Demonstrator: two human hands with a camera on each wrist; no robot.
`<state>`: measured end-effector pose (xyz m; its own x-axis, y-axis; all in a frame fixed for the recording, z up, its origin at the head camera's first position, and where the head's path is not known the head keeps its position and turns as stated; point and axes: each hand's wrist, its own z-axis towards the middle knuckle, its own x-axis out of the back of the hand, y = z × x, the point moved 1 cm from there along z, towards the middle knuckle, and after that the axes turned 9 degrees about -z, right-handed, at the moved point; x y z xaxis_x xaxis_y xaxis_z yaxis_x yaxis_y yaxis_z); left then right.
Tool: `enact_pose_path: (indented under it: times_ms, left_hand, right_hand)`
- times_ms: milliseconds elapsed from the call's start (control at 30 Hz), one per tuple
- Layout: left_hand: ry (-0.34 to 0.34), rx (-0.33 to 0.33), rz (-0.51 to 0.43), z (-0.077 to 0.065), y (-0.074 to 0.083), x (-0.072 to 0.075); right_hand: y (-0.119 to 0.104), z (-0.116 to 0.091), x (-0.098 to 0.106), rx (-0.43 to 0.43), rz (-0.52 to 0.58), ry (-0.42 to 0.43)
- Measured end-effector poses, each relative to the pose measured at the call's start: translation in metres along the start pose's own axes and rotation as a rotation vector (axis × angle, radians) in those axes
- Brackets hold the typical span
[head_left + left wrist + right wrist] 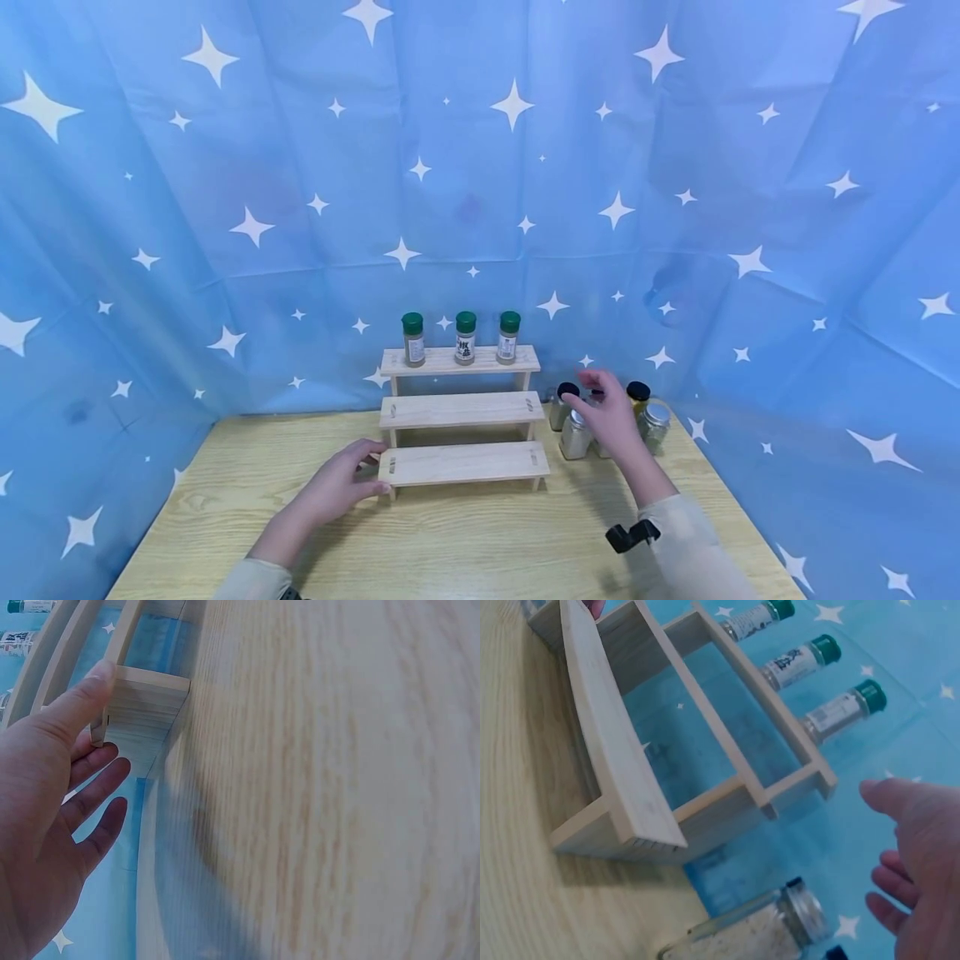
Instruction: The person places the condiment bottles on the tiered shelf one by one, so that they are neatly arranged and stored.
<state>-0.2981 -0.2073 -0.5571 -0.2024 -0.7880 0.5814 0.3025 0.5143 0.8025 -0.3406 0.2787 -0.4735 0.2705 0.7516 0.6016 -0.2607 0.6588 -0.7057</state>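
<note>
A pale wooden three-step rack (pixel 465 463) stands on the table. My left hand (pixel 333 483) pinches the left end of its lowest step, thumb on the board and index finger behind; the other fingers spread free in the left wrist view. Three green-capped spice bottles (pixel 465 340) line the top step. Right of the rack, my right hand (pixel 611 421) hovers over a group of spice jars, its fingers apart and holding nothing. Among them are a silver-lidded jar (pixel 576 439), a black-capped jar (pixel 558 410) and another silver-lidded jar (pixel 656 427). The hand partly hides others.
The wood-grain table (pixel 480 546) extends in front of the rack. Blue cloth (pixel 465 208) with white stars hangs behind and along both sides. A black-capped jar with yellow on it (pixel 638 393) stands at the back right of the group.
</note>
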Motion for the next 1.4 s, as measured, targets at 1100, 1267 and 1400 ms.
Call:
enact_pose_path:
  times_ms: [1100,1267,1400]
  left_hand:
    - [0.013,0.017,0.018,-0.001,0.001,0.000]
    - [0.011,0.015,0.026,-0.002,0.001,0.000]
    - [0.007,0.018,0.024,-0.002,0.002,0.000]
  right_hand:
    - [0.017,-0.015,-0.001,0.190,-0.516,-0.117]
    - [0.017,-0.011,0.001,0.179,-0.523,-0.166]
    - [0.019,-0.010,0.002,0.166,-0.512,-0.192]
